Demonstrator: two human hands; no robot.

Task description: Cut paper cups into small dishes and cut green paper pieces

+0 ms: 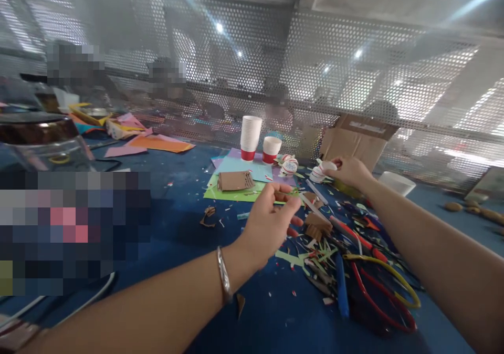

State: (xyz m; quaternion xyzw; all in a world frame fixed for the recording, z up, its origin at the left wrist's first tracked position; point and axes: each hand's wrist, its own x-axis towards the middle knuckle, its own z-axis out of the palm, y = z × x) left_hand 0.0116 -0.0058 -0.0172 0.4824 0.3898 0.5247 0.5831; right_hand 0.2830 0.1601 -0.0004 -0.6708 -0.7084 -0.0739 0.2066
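My left hand (270,222), with a silver bracelet at the wrist, hovers over the blue table. Its fingers are loosely curved and apart, and I see nothing in them. Farther off to the right, my right hand (352,174) pinches a small white paper piece with red stripes (326,169); its fingertips are partly hidden. Left of that piece sits a similar striped paper piece with green leaf shapes (289,166). Beyond my left hand, a stack of brown cardboard pieces (235,180) lies on green paper (214,191).
A tall stack of paper cups (251,136) and a shorter one (271,150) stand behind. Paper scraps (321,262), a blue tool (342,285) and red and yellow loops (405,288) lie front right. A cardboard box (356,141) and jar (43,138) flank the table.
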